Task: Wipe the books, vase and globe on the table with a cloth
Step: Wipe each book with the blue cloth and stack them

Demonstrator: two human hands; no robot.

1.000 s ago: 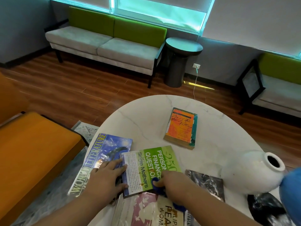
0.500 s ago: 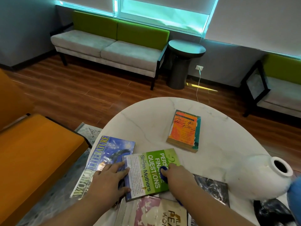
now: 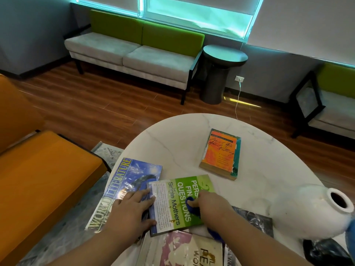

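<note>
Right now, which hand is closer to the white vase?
Right. The right hand holds the blue cloth on the green book, left of the vase; the left hand rests on that book's other edge, farther away.

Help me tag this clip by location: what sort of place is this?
Probably a lounge or waiting area: a green-backed sofa, a dark round side table and a white coffee table.

Table (image 3: 172,143) bare beyond books; vase (image 3: 307,214) blocks right.
</note>
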